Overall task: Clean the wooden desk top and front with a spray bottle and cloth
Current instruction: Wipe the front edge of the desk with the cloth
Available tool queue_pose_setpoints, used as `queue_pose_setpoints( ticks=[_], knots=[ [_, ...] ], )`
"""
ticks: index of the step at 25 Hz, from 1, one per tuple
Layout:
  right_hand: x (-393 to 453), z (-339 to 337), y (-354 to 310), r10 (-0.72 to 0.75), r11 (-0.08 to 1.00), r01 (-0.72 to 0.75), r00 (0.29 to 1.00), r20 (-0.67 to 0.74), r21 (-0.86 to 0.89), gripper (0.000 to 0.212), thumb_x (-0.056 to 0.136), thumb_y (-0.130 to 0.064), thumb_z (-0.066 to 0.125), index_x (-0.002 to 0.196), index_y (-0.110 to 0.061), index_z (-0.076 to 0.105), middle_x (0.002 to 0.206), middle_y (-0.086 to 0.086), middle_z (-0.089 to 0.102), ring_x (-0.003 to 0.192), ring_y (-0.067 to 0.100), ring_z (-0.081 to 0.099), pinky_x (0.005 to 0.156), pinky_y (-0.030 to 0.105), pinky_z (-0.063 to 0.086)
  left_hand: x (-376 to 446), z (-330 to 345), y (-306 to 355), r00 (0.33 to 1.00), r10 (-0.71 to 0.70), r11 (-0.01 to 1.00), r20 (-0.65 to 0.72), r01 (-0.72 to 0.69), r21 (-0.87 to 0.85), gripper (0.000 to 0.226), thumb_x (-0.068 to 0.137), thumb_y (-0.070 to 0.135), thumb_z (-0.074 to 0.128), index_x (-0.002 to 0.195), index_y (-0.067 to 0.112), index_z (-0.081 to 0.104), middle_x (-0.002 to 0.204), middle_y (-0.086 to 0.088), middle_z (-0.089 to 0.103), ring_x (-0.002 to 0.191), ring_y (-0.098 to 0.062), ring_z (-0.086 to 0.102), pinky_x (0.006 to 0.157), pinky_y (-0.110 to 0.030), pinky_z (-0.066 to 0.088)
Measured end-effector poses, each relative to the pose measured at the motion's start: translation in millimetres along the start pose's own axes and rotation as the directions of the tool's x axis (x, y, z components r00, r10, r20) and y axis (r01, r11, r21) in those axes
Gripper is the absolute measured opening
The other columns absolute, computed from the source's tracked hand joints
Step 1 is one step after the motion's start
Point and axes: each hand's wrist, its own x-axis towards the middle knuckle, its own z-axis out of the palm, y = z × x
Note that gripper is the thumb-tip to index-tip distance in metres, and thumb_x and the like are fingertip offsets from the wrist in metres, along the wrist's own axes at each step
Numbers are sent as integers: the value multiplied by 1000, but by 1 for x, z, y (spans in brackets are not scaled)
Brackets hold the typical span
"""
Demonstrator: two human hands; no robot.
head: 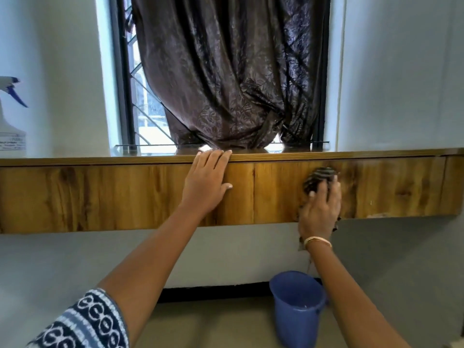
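Right grip [320, 212] presses the striped cloth [319, 178] flat on bench front [125, 197], left grip [206, 182] spread bracing left of it, spray bottle [11, 121] far left; wipe overlapping strokes with the grain.

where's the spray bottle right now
The spray bottle stands on the desk top at the far left edge of the head view, against the wall, well left of the window.

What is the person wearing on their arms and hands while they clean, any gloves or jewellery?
No gloves: both hands are bare. The left arm has a short sleeve patterned in navy, blue and white loops. The right wrist carries a thin gold-coloured bangle. The left hand and right hand show no rings that I can make out.
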Motion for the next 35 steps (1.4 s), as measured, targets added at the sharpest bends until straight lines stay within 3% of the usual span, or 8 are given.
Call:
queue_pose_setpoints(
  ticks=[6,10,19,22,23,25,27,35],
  knots=[
    [63,-34,85,347,938,-341,916,-201,66,47,103,-25,32,145,-7,39,155,19,31,143,36,30,115,50,29,60,39,121,966,229,970,116,-237,61,119,69,71,68,154,8,13,155,-11,28,144,-28,26,120,-42,16],
    [89,-54,138,453,891,-447,853,-262,85,48,103,-26,32,148,-11,37,156,14,31,142,32,31,115,47,30,96,59,192,965,183,977,189,-200,76,137,56,76,74,153,9,4,154,-11,22,143,-30,21,120,-45,10],
    [130,-93,219,629,773,-615,709,-319,155,47,104,-26,31,150,-17,35,153,12,32,136,31,38,112,44,34,131,71,261,967,71,987,243,-103,122,126,43,73,81,139,18,21,126,-7,33,118,-27,36,102,-45,30],
    [134,-92,202,750,658,-713,594,-290,243,46,105,-25,31,150,-17,35,155,11,30,140,31,33,115,45,30,133,75,270,974,66,988,218,-93,119,124,42,75,79,137,19,24,123,-5,34,115,-26,37,101,-45,31],
    [137,-87,190,723,690,-679,636,-270,249,45,105,-24,32,149,-17,35,156,11,30,142,30,31,116,45,28,133,77,270,976,60,989,209,-86,118,123,42,76,78,136,19,25,122,-5,34,115,-26,37,102,-46,31],
    [143,-78,164,431,902,-404,865,-256,153,45,104,-25,32,148,-16,37,155,11,33,143,28,31,117,42,27,134,78,272,978,52,991,204,-75,111,122,42,78,77,136,19,25,123,-5,35,116,-26,37,103,-47,30],
    [167,-81,158,189,982,-181,954,-234,54,47,103,-25,31,147,-14,39,153,13,37,141,29,33,115,38,27,134,78,275,977,49,991,210,-74,113,122,43,77,77,136,19,24,124,-6,35,117,-27,37,105,-48,30],
    [136,-98,230,518,851,-515,798,-309,97,45,105,-23,34,148,-11,39,151,16,36,138,32,33,114,42,27,132,78,276,982,40,989,184,-64,132,124,43,77,78,137,15,26,125,-8,37,117,-29,39,106,-50,29]
  ],
)
